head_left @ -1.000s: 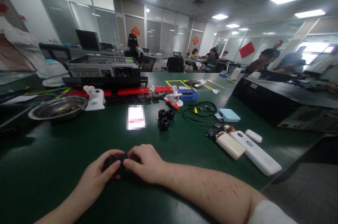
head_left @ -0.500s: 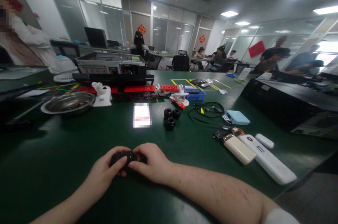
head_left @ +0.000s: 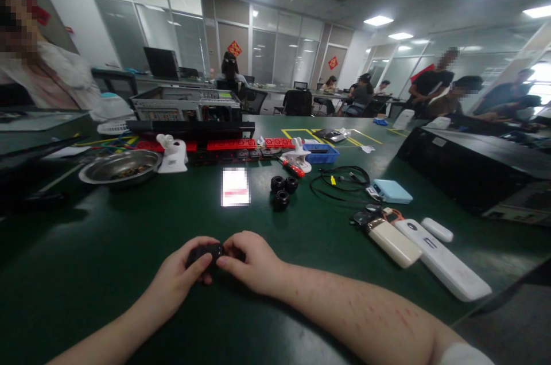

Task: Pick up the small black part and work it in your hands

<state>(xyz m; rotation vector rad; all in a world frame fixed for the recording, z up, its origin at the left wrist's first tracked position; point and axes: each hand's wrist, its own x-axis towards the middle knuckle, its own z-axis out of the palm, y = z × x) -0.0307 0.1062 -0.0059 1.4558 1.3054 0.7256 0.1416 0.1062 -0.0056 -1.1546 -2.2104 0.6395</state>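
My left hand (head_left: 186,267) is closed around a small black part (head_left: 208,252), with the thumb lying across its front. Several tiny light marks show at the part's right end. There my right hand (head_left: 253,264) pinches with curled fingers and thumb; its fingertips are partly hidden, so I cannot make out exactly what they grip. Both hands are low over the green table (head_left: 129,256). Beyond them, to the right, three black ring-shaped parts (head_left: 282,199) stand in a tight group. A blurred-out white card (head_left: 235,187) lies straight ahead.
A metal bowl (head_left: 120,168) of small pieces stands left. Behind are red power strips (head_left: 228,144), a white clamp (head_left: 298,155), a blue tray (head_left: 321,154) and an opened computer case (head_left: 185,102). Cables (head_left: 340,184), power banks (head_left: 394,243) and a black case (head_left: 465,175) lie right. Several people are around.
The view has shifted slightly, so the table and its things appear a little further right. Both hands keep almost the same pose at the black part.
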